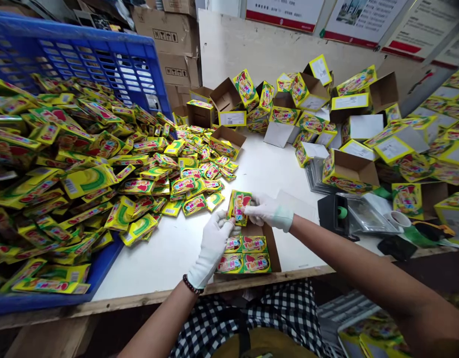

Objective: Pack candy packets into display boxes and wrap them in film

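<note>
Both my hands wear white gloves and hold one small yellow-green candy box (239, 205) above an open carton. My left hand (211, 243) has its fingers and thumb on the box's lower left corner. On the box's right side, the fingers of my right hand (268, 211) are closed. Below them the brown-walled carton (274, 251) stands at the table's front edge, with several candy boxes (256, 262) lying face up in rows. My left hand partly covers the carton's left side.
A blue crate (103, 42) spills a large heap of candy boxes (90, 181) over the left of the white table (158, 268). Open display cartons (350, 171) pile up at the back right. A black tape dispenser (333, 215) stands right of my right forearm.
</note>
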`<state>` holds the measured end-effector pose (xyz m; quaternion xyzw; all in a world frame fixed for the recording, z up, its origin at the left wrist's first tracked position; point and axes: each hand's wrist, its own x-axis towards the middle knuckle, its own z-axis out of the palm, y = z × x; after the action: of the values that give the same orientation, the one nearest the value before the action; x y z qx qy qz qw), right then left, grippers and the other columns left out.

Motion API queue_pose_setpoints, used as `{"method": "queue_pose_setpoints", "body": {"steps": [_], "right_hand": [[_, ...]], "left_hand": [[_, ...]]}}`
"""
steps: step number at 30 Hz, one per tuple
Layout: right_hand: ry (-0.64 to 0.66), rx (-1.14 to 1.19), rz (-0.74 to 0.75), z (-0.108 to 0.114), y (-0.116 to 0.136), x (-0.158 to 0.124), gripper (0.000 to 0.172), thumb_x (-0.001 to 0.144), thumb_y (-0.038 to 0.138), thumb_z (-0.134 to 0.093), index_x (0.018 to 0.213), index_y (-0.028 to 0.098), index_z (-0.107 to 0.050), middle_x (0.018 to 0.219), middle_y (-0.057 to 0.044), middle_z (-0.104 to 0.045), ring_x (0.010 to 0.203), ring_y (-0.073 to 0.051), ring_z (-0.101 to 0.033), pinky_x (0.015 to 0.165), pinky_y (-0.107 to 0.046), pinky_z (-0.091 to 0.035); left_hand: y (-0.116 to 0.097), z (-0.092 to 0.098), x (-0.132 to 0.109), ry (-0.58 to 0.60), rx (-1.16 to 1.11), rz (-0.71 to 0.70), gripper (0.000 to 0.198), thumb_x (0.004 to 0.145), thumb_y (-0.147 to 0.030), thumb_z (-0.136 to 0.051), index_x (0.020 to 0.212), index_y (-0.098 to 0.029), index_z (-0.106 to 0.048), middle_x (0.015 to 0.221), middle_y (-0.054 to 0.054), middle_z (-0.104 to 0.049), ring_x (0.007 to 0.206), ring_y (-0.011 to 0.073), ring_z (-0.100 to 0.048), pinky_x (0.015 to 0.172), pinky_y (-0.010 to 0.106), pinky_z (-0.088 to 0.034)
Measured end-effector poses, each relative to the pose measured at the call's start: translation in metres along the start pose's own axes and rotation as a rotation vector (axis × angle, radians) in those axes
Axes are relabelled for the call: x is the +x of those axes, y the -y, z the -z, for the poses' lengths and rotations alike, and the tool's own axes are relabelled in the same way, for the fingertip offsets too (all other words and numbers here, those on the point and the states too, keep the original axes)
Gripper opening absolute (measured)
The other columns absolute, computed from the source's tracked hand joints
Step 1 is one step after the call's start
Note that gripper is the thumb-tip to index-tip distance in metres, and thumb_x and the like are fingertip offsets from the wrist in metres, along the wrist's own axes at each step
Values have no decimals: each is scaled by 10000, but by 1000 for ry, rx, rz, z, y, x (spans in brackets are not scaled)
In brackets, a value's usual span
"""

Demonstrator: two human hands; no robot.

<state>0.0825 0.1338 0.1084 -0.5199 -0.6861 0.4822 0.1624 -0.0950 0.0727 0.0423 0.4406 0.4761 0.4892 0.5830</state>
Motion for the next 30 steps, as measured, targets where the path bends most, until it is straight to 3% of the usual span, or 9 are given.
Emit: {"method": "queue_pose_setpoints", "body": {"steps": [2, 5, 9, 12, 15, 22, 25, 28, 30], "right_hand": [[13, -316, 21, 4, -10, -1, 321, 925, 316, -491, 1200, 151, -512, 752, -11, -646, 604, -128, -585, 549, -229, -461], [99, -929, -40, 6, -18, 6, 255, 887, 236, -542, 1120, 169, -621, 1060, -111, -709, 937, -213, -676, 754, -279, -506], [191, -1155, -141, -8, -9, 13, 325, 803, 161, -643, 1125, 126, -664, 1168, -194, -689, 1053, -299, -673, 819, -350, -519], [208, -1213, -149, -24, 2, 7, 348, 776, 120, -672, 1124, 111, -672, 1163, -207, -692, 1062, -322, -669, 845, -397, -526], [237, -1239, -121, -38, 3, 0, 280, 854, 120, -590, 1119, 117, -681, 1152, -198, -699, 1077, -319, -662, 855, -417, -532], [235, -1249, -126, -57, -25, 14, 225, 882, 126, -555, 1060, 96, -689, 1101, -222, -691, 996, -329, -674, 795, -422, -551], [200, -1244, -80, -55, -39, 15, 310, 948, 114, -417, 1157, 111, -646, 1135, -200, -666, 1031, -296, -653, 828, -388, -534], [176, -1239, -26, -51, -55, 9, 390, 982, 117, -321, 1278, 132, -575, 1210, -185, -612, 1063, -272, -623, 837, -348, -516], [164, -1250, 5, -52, -64, 5, 407, 982, 119, -326, 1325, 136, -545, 1223, -187, -586, 1048, -269, -613, 829, -345, -509]], "left_hand": [[8, -2, -4, 75, 347, -49, 317, 877, -396, -568, 1109, -179, -573, 972, 97, -697, 897, 236, -676, 858, 406, -538], [17, -5, -15, 241, 998, -200, 318, 900, -326, -511, 1168, -184, -607, 1181, 155, -651, 1140, 301, -590, 1015, 479, -440], [21, -11, -28, 540, 1431, -280, 489, 909, -503, -475, 1285, -214, -595, 1399, 187, -520, 1329, 411, -417, 1040, 639, -352], [21, -16, -35, 620, 1522, -150, 570, 910, -593, -406, 1306, -233, -603, 1428, 194, -494, 1339, 447, -389, 1005, 682, -345], [19, -18, -43, 610, 1553, -142, 583, 915, -594, -370, 1287, -224, -625, 1393, 200, -519, 1333, 458, -378, 1015, 691, -311], [14, -18, -43, 593, 1503, -53, 604, 880, -614, -399, 1256, -215, -654, 1392, 219, -511, 1286, 474, -428, 992, 709, -317], [15, -18, -44, 600, 1490, -59, 609, 884, -613, -390, 1245, -203, -659, 1351, 216, -539, 1281, 480, -433, 984, 695, -343], [15, -19, -44, 597, 1483, -111, 589, 879, -593, -424, 1161, -148, -688, 1272, 229, -579, 1215, 462, -493, 950, 632, -414], [11, -17, -38, 597, 1440, -176, 477, 884, -519, -465, 1034, -138, -709, 1125, 194, -640, 1063, 374, -593, 875, 507, -489]]}}
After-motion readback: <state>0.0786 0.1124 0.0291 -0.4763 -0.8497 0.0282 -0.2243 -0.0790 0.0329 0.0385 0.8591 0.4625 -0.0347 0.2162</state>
